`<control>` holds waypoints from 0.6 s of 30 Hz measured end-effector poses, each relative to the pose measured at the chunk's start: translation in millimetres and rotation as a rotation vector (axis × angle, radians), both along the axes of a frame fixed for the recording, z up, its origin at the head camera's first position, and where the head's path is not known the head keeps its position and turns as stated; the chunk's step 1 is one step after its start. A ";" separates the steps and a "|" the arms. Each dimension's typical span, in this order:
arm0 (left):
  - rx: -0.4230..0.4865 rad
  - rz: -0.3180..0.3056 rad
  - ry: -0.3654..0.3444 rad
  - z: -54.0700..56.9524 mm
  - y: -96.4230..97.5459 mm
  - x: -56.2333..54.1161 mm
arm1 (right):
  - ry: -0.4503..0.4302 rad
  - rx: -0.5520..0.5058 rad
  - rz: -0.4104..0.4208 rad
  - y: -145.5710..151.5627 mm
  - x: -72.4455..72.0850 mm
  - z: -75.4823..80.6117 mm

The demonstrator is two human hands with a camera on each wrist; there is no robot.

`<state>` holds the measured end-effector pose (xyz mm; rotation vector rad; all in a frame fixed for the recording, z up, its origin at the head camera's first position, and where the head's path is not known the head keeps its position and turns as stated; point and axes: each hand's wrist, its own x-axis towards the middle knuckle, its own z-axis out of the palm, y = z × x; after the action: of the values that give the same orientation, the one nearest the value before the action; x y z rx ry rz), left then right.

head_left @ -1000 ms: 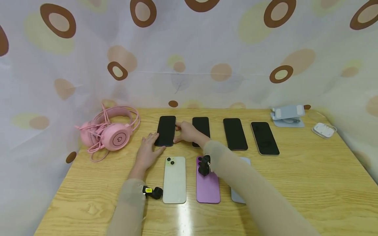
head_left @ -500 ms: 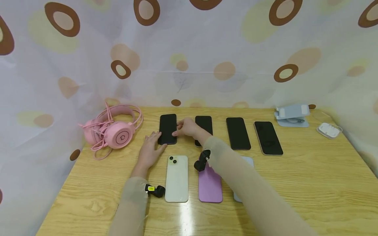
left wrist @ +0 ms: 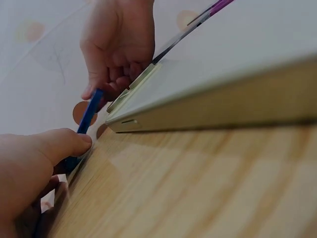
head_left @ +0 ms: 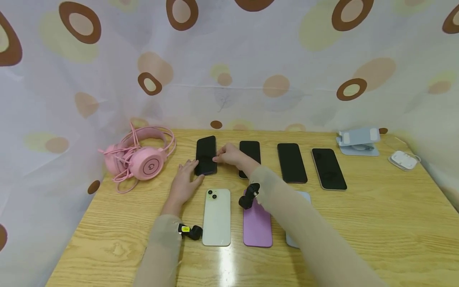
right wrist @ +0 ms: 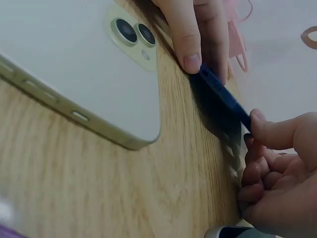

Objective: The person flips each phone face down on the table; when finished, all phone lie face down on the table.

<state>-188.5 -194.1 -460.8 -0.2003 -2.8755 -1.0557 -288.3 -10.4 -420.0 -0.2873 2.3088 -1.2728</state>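
Note:
A dark-screened phone [head_left: 206,156] with a blue edge [right wrist: 229,100] lies at the back left of the table. It is tilted, its right side raised off the wood. My right hand [head_left: 231,155] pinches that raised edge between thumb and fingers. At the phone's lower left, my left hand [head_left: 183,185] touches its side with spread fingers, and the thumb rests at the bottom edge. The left wrist view shows this left hand [left wrist: 37,166] low beside the blue edge. Just in front lies a pale phone [head_left: 216,217], back up.
Three more dark-screened phones, one [head_left: 292,163] in the middle, lie rightward in the back row. A purple phone [head_left: 257,227] and a light blue phone [head_left: 292,239] lie under my right arm. Pink headphones [head_left: 147,161], a folding stand [head_left: 358,139] and white earphones [head_left: 404,160] flank them.
My right hand has taken hold of the blue-edged phone's right edge and lifted it, so the phone tilts from flat. The left hand stays at its lower left. The view shifts slightly.

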 end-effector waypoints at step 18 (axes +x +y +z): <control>0.178 -0.043 0.135 3.3 7.4 -1.7 | 0.182 -0.077 0.013 -11.3 25.0 27.0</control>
<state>-190.2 -186.7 -457.5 -0.3104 -2.6524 -1.2469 -263.3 -21.7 -392.9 -0.4616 2.4063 -1.3824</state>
